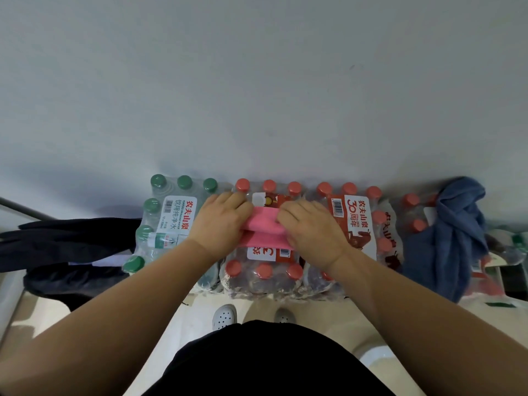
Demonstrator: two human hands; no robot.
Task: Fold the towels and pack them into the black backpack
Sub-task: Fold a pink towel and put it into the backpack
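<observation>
Pink towel (264, 222) lies folded into a narrow band, two layers showing, on top of a shrink-wrapped pack of red-capped bottles (263, 275). Both hands are on it. Left hand (221, 221) covers the left end, palm down, fingers bent over the far edge, gripping the cloth. Right hand (311, 230) covers the right end, fingers curled in, pinching the upper layer. Only the middle of the pink towel shows between the two hands.

The pack stands in a row of packs against a pale wall (257, 81). Just left is a green-capped pack (160, 221); just right, a second red pack (357, 215) with a large red-and-white label.

Blue towel (454, 232) sits crumpled and unfolded at the right end of the row, draped over the packs and hanging down their front.

Backpack (71, 238), black, lies slumped at the left, touching the green-capped pack. I cannot tell whether it is open.

Below, a pale floor (200, 310), and two light perforated shoes (224, 317) pointing at the packs. Dark clothing fills the bottom of the view.
</observation>
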